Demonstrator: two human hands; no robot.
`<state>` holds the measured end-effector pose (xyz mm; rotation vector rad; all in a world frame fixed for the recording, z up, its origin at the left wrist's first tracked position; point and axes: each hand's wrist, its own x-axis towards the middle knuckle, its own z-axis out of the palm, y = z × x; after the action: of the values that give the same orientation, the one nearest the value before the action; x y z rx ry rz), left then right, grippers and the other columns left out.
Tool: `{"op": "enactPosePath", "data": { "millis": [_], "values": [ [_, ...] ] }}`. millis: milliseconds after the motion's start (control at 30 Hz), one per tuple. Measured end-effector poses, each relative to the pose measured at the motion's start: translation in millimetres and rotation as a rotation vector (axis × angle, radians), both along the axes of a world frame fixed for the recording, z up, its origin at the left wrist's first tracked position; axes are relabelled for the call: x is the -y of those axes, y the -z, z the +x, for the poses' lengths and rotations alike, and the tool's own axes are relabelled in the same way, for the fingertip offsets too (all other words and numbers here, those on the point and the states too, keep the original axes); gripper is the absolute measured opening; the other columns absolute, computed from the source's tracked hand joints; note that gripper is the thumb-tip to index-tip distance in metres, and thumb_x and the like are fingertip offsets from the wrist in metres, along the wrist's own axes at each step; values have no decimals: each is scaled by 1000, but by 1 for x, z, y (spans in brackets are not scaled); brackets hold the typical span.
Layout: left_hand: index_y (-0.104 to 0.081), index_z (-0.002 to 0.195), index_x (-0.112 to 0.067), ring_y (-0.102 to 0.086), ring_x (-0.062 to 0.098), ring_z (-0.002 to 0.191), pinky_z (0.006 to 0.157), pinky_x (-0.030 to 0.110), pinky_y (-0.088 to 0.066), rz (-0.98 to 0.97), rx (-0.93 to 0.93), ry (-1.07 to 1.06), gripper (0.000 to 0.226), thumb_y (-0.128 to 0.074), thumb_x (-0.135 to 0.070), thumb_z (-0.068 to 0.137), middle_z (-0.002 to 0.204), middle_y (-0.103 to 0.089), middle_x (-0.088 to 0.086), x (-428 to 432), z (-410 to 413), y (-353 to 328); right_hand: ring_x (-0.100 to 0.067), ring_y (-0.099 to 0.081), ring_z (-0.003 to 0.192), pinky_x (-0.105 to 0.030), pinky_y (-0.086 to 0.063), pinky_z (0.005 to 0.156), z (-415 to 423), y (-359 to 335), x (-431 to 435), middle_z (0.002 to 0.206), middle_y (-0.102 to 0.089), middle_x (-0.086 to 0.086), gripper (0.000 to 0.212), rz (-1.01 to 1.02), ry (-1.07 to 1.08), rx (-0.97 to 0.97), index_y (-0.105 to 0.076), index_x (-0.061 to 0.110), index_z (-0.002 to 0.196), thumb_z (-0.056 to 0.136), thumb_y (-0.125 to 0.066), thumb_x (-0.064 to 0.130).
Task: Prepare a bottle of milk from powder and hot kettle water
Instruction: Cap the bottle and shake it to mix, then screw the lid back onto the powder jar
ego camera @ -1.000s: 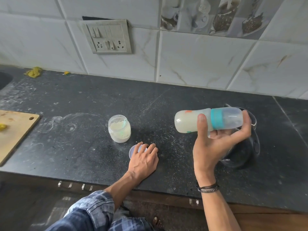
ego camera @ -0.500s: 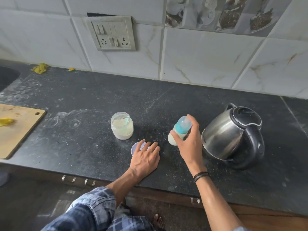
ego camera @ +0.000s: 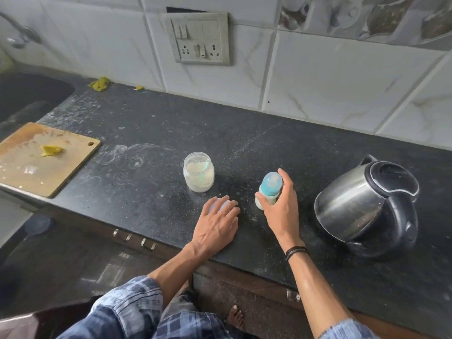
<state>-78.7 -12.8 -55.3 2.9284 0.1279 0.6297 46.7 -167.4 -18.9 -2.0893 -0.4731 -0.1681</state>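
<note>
A baby bottle point(ego camera: 268, 189) with a teal collar and clear cap stands upright on the black counter point(ego camera: 281, 148), whitish milk in its lower part. My right hand point(ego camera: 281, 206) grips it from the right side, thumb in front and fingers behind. My left hand point(ego camera: 217, 226) lies flat on the counter, its fingers resting on a pale lilac lid point(ego camera: 220, 204) that is mostly hidden. An open glass jar of milk powder point(ego camera: 198, 174) with a light green scoop inside stands just behind the left hand. A steel kettle point(ego camera: 367, 206) with black handle and lid sits at the right.
A wooden cutting board point(ego camera: 46, 162) with a yellow scrap lies at the left counter edge, a sink point(ego camera: 27, 96) behind it. A switch and socket plate point(ego camera: 200, 37) is on the tiled wall. Yellow scraps point(ego camera: 99, 83) lie by the wall.
The right hand brought the bottle from sideways in the air down to upright on the counter beside the kettle. The left hand stayed on the lid. The camera view shifted left.
</note>
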Motion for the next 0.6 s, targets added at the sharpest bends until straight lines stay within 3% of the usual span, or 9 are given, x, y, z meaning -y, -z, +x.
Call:
{"op": "enactPosePath", "data": {
  "millis": [100, 233, 400, 500, 600],
  "values": [
    [-67, 105, -22, -59, 21, 126, 107, 39, -39, -88, 50, -51, 11, -67, -19, 95, 123, -66, -8, -4, -10, -7, -22, -56, 121, -47, -52, 102, -3, 3, 0, 138, -55, -2, 96, 75, 25, -71, -33, 32, 152, 77, -93, 28],
    [-68, 103, -21, -58, 23, 124, 101, 37, -39, -196, 89, -121, 12, -64, -21, 93, 123, -68, -7, -9, -18, -12, -24, -56, 113, -41, -52, 98, -26, 12, 3, 140, -43, -6, 102, 162, 172, -121, -34, 28, 152, 72, -96, 28],
    [-71, 107, -16, -57, 28, 118, 98, 41, -44, -260, 184, -183, 20, -59, -20, 93, 124, -69, 0, -36, -22, -17, -20, -57, 100, -47, -55, 80, -75, 25, -4, 125, -48, 14, 56, 230, 156, 67, -54, 22, 130, 85, -84, 8],
    [-72, 106, -12, -59, 31, 111, 95, 41, -46, -312, 252, -248, 21, -56, -19, 94, 120, -69, 3, -57, -23, -20, -17, -56, 106, -48, -53, 89, -84, 24, -22, 117, -56, 7, 45, 89, 33, 21, -61, 19, 125, 86, -83, 11],
    [-71, 105, -10, -58, 30, 107, 95, 38, -44, -334, 322, -254, 21, -56, -19, 94, 117, -69, 5, -76, -24, -22, -21, -49, 122, -42, -46, 105, -87, 18, -44, 131, -57, -2, 66, -111, -55, -86, -57, 17, 140, 83, -87, 32]
  ]
}}
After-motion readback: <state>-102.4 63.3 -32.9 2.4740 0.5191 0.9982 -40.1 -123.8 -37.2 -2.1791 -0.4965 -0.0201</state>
